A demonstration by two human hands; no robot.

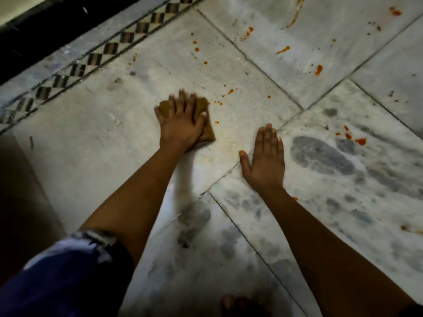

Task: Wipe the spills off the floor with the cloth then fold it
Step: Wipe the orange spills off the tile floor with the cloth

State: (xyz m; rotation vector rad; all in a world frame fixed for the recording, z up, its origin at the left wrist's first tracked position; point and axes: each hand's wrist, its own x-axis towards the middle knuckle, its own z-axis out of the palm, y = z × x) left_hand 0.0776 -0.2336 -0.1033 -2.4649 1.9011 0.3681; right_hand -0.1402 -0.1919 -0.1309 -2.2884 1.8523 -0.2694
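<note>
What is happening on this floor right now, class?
A person kneels over a marble floor and presses a brown cloth flat under the left hand, wiping. The right hand lies flat on the floor for support. Orange-red spills still dot the tiles ahead and to the right, so wiping is unfinished and the final folding has not begun.

The floor (109,143) is pale marble in large slabs with dark joints, mottled grey at the right and near side. A checkered inlay band (100,53) runs along its far left edge. Orange-red spills (318,69) dot the far and right slabs, with drops just right of a brown cloth (206,131). The cloth lies flat under the left hand (179,123). The right hand (265,160) rests flat on the floor, near right of it.
</note>
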